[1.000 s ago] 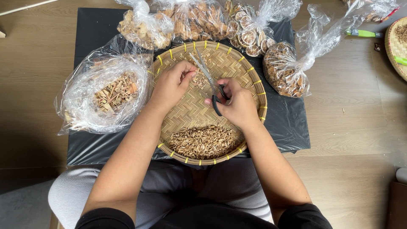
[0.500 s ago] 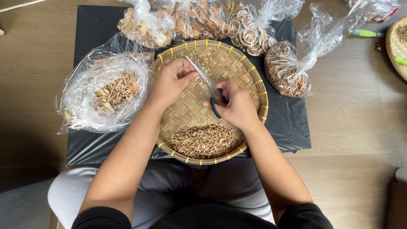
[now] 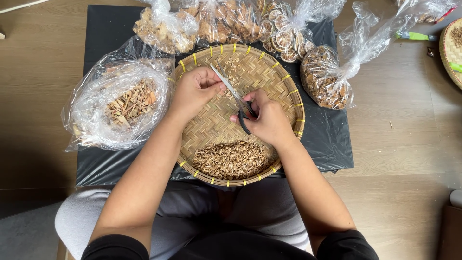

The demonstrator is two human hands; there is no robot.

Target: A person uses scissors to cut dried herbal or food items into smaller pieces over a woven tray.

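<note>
The right hand (image 3: 269, 120) has its fingers through the black handles of the scissors (image 3: 233, 94), the blades pointing up and left over the round woven tray (image 3: 288, 82); so the cut bits can drop inside the tray. The left hand (image 3: 195, 91) is pinched on a small brown piece just beside the blades; I cannot tell if the blades are closed. A heap of chopped brown pieces (image 3: 231, 160) lies at the near rim; an open bag of dried sticks (image 3: 120, 106) sits left of the tray.

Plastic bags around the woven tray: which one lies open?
The large bag left of the tray, by the left hand: its mouth gapes over brown pieces. The others are tied shut.
</note>
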